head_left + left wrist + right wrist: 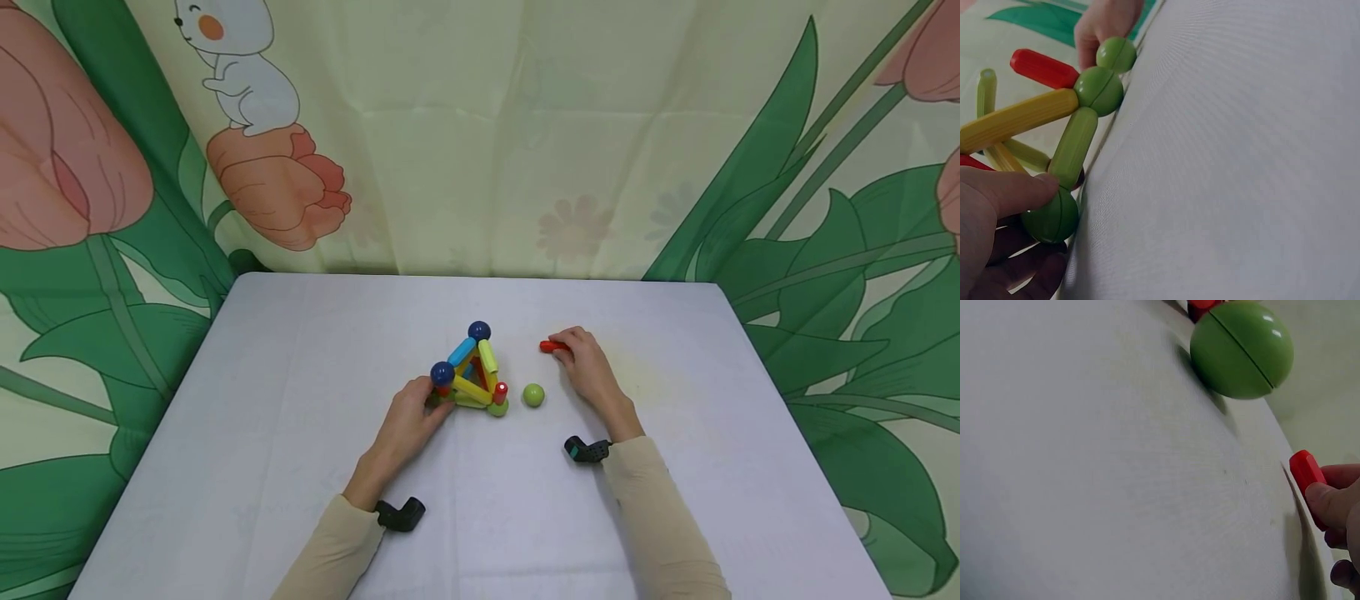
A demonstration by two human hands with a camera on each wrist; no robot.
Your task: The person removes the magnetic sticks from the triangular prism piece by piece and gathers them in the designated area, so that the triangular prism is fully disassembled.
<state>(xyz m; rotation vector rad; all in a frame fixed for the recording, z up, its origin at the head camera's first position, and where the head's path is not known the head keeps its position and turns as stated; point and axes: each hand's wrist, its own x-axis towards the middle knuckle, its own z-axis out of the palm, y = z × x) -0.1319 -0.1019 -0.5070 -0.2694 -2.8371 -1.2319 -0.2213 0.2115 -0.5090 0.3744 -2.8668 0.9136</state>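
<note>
A frame of coloured rods and balls (472, 389) stands on the table, with two dark blue balls on top and green balls at its base. My left hand (402, 418) grips its near left corner. In the left wrist view the thumb and fingers hold a green ball (1054, 219) where a green rod (1074, 147) joins it. Right of the frame, my right hand (588, 367) pinches a short red rod (552, 346) between thumb and finger. A loose green ball (533, 395) lies between the frame and the right hand.
A white cloth covers the table (300, 350). Behind it hangs a cream curtain (480, 167) printed with tulips, leaves and a white animal. Each wrist wears a small black camera, the left one (401, 514) close over the cloth.
</note>
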